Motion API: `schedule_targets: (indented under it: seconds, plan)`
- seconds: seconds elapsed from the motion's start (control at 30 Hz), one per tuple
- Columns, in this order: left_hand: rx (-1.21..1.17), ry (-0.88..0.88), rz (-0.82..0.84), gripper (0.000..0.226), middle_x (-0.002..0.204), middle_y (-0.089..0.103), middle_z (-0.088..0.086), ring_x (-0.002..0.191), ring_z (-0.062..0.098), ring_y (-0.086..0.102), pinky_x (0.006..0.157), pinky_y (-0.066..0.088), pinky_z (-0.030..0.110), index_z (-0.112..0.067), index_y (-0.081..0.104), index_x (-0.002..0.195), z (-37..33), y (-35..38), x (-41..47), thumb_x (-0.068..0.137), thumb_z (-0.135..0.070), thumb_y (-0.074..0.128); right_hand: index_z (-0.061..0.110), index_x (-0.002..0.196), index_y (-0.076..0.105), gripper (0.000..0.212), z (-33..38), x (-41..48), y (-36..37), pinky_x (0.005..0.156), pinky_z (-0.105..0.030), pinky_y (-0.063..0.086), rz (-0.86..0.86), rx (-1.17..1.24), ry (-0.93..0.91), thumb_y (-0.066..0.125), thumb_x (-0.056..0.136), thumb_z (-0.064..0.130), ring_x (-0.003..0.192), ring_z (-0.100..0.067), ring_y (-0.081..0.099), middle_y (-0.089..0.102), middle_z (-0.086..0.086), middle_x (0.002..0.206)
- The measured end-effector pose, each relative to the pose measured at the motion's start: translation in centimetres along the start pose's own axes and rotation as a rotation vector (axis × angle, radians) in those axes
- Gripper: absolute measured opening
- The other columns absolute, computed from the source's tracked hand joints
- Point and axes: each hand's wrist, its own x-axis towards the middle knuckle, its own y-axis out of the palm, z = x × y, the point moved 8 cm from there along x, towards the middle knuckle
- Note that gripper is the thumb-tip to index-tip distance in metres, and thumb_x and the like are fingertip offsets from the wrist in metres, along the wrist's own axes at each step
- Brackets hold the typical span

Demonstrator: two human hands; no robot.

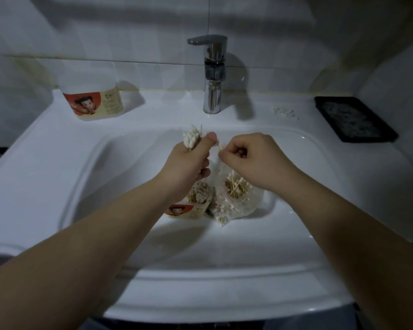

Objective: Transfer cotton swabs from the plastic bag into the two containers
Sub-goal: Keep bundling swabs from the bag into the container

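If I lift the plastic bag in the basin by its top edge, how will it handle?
Probably floppy: the bag is thin, crumpled film slumped in the sink. Likely light, holding only swabs. Its mouth looks open, so tilting may spill them.

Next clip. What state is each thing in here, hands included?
Left hand: grips a bundle of swabs.
Right hand: pinches a single swab.
Plastic bag: open, in the sink, swabs inside.
Near container: open, in the sink, holds swabs.
Far container: upright on the counter, contents unseen.
Faucet: no water running.
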Motion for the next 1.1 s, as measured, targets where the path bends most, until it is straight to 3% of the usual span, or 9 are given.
schedule_targets:
  seconds: [0.17, 0.27, 0.37, 0.47, 0.63, 0.77, 0.87, 0.97, 1.1]
  plan:
    - [0.003, -0.033, 0.055, 0.024, 0.076, 0.063, 0.001, 0.077, 0.016, 0.062, 0.073, 0.053, 0.033, -0.018, 0.062, 0.087, 0.7, 1.7, -0.4, 0.105, -0.031, 0.053, 0.025, 0.076, 0.075, 0.015, -0.1, -0.2, 1.0, 0.053, -0.021, 0.045, 0.061, -0.002, 0.016, 0.075, 0.087, 0.036, 0.051, -0.004, 0.057, 0.065, 0.006, 0.058]
    - [-0.053, -0.029, 0.043, 0.025, 0.083, 0.072, 0.007, 0.085, 0.025, 0.069, 0.082, 0.057, 0.040, -0.013, 0.063, 0.092, 0.6, 1.3, -0.1, 0.107, -0.027, 0.050, 0.027, 0.076, 0.069, 0.022, 0.1, -0.1, 0.6, 0.060, -0.023, 0.050, 0.022, -0.095, 0.018, 0.082, 0.077, 0.045, 0.060, -0.001, 0.061, 0.065, 0.011, 0.061]
    - [-0.181, -0.077, 0.095, 0.019, 0.084, 0.073, 0.010, 0.075, 0.021, 0.072, 0.071, 0.056, 0.035, -0.011, 0.060, 0.099, 0.2, 1.5, -0.5, 0.108, -0.022, 0.047, 0.034, 0.108, 0.063, 0.057, 0.8, -0.2, -0.1, 0.073, -0.021, 0.050, 0.003, -0.154, -0.086, 0.087, 0.063, 0.059, 0.086, 0.001, 0.062, 0.062, 0.017, 0.101]
    - [-0.207, -0.108, 0.240, 0.020, 0.087, 0.074, 0.011, 0.078, 0.023, 0.073, 0.071, 0.060, 0.035, -0.006, 0.062, 0.108, -0.1, 2.5, -1.1, 0.108, -0.020, 0.048, 0.033, 0.153, 0.038, 0.103, 0.9, -0.3, 1.4, 0.096, -0.011, 0.042, 0.169, -0.108, -0.151, 0.090, 0.066, 0.052, 0.116, 0.007, 0.050, 0.044, 0.014, 0.142]
    - [-0.215, -0.123, 0.366, 0.023, 0.103, 0.074, 0.017, 0.091, 0.027, 0.074, 0.075, 0.062, 0.036, -0.002, 0.060, 0.121, -0.1, 3.5, -1.9, 0.107, -0.013, 0.046, 0.022, 0.151, 0.048, 0.097, 1.0, -0.1, 2.0, 0.093, -0.011, 0.050, 0.189, 0.061, -0.195, 0.095, 0.067, 0.030, 0.114, 0.003, 0.059, 0.055, 0.007, 0.137]
    - [-0.175, -0.169, 0.371, 0.022, 0.106, 0.070, 0.021, 0.091, 0.029, 0.073, 0.074, 0.061, 0.036, -0.004, 0.061, 0.119, 0.2, 3.0, -1.7, 0.103, -0.016, 0.053, 0.033, 0.159, 0.026, 0.117, 0.6, -0.4, 2.4, 0.083, -0.005, 0.048, 0.289, 0.199, -0.130, 0.095, 0.065, 0.031, 0.106, 0.018, 0.055, 0.032, 0.015, 0.156]
    - [-0.127, -0.199, 0.406, 0.019, 0.103, 0.072, 0.017, 0.091, 0.026, 0.072, 0.076, 0.060, 0.034, -0.008, 0.065, 0.114, 0.5, 3.2, -1.9, 0.104, -0.017, 0.053, 0.030, 0.155, 0.039, 0.107, 0.7, -0.1, 2.1, 0.091, -0.008, 0.049, 0.254, 0.163, -0.148, 0.096, 0.065, 0.029, 0.127, 0.004, 0.051, 0.047, 0.012, 0.148]
    - [-0.148, -0.211, 0.405, 0.021, 0.103, 0.072, 0.015, 0.085, 0.024, 0.072, 0.073, 0.060, 0.034, -0.010, 0.065, 0.118, 0.7, 3.4, -2.0, 0.105, -0.016, 0.049, 0.028, 0.139, 0.056, 0.088, 1.3, 0.0, 1.5, 0.096, -0.026, 0.054, 0.180, 0.081, -0.222, 0.097, 0.062, 0.029, 0.118, -0.002, 0.060, 0.061, 0.014, 0.129]
    - [-0.155, -0.231, 0.380, 0.018, 0.098, 0.075, 0.015, 0.087, 0.025, 0.075, 0.070, 0.061, 0.033, -0.008, 0.065, 0.110, 0.7, 3.3, -2.1, 0.105, -0.017, 0.050, 0.035, 0.155, 0.034, 0.113, 0.9, -0.4, 2.5, 0.108, -0.029, 0.049, 0.278, 0.066, -0.193, 0.097, 0.062, 0.034, 0.135, -0.003, 0.048, 0.042, 0.013, 0.150]
